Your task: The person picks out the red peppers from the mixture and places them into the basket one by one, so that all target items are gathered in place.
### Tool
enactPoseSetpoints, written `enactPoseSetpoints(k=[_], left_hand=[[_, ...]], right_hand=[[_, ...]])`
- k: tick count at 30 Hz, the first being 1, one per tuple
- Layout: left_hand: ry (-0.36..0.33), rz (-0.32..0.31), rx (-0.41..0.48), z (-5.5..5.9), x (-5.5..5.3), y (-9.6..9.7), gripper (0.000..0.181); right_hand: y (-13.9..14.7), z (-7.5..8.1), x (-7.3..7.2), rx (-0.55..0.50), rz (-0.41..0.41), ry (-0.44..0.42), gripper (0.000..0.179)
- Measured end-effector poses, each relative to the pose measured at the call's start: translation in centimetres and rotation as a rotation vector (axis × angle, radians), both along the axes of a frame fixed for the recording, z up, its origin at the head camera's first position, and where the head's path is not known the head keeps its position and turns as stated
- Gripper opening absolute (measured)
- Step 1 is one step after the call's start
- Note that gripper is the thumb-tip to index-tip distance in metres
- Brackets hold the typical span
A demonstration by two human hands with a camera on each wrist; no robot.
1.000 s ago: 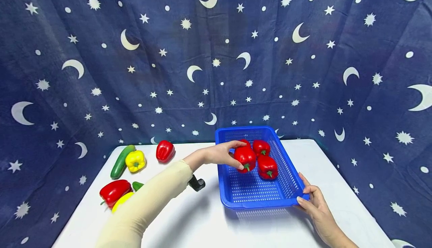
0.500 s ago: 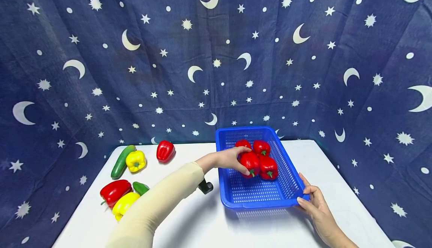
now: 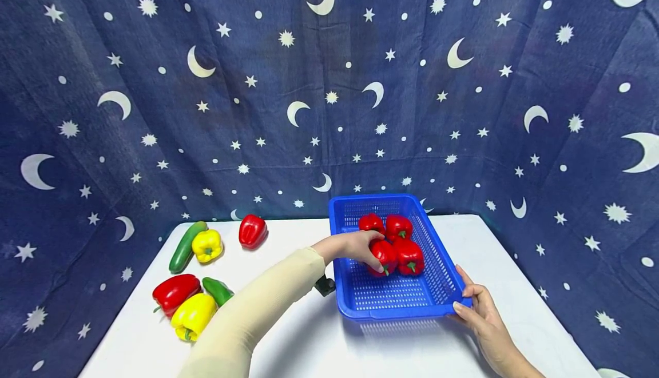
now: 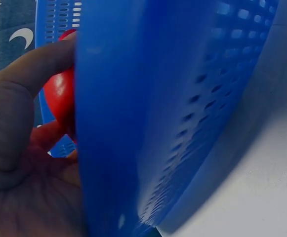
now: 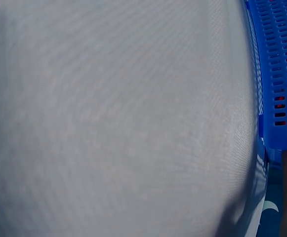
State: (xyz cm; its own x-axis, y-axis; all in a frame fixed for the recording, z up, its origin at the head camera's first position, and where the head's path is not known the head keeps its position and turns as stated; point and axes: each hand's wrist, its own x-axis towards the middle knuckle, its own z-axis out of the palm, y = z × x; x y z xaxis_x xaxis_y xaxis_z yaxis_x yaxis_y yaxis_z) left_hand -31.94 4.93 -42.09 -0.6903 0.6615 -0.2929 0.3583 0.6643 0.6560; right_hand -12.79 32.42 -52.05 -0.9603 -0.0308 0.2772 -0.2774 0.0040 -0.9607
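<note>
My left hand (image 3: 358, 247) reaches over the near-left rim of a blue perforated basket (image 3: 407, 312) and holds a red bell pepper (image 3: 383, 256) low inside it. In the left wrist view, thumb and fingers curve about this pepper (image 4: 60, 96), partly hidden by the basket wall (image 4: 118, 118). Three other red bell peppers sit close by: one at the back left (image 3: 372, 223), one at the back right (image 3: 399, 227), one touching on the right (image 3: 409, 257). With thumb and fingers, my right hand (image 3: 486, 323) grips the basket's near-right corner.
On the table's left lie a cucumber (image 3: 186, 246), two yellow bell peppers (image 3: 207, 245), a red bell pepper (image 3: 252, 231), another red pepper (image 3: 176, 293) and a smaller green vegetable (image 3: 217, 290). A dark curtain (image 3: 329, 80) with moons and stars stands behind the white table (image 3: 288, 343).
My left hand has moved right and slightly down with the red bell pepper, setting it beside the front-right one. My right hand stays on the basket corner.
</note>
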Motion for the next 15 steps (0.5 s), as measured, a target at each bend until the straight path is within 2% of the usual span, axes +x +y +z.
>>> enactPoseSetpoints(k=[4,10,15], left_hand=[[-0.017,0.022,-0.032,-0.16,0.12,0.32,0.088],[0.024,0.024,-0.081,-0.5,-0.06,0.49,0.088],[0.043,0.025,-0.13,-0.47,0.08,0.45,0.089]], right_hand=[[-0.01,-0.07,0.0,-0.002,-0.001,0.01,0.015],[-0.08,-0.01,-0.08,-0.028,0.008,0.036,0.015],[-0.21,-0.03,0.0,-0.026,0.0,0.023,0.015]])
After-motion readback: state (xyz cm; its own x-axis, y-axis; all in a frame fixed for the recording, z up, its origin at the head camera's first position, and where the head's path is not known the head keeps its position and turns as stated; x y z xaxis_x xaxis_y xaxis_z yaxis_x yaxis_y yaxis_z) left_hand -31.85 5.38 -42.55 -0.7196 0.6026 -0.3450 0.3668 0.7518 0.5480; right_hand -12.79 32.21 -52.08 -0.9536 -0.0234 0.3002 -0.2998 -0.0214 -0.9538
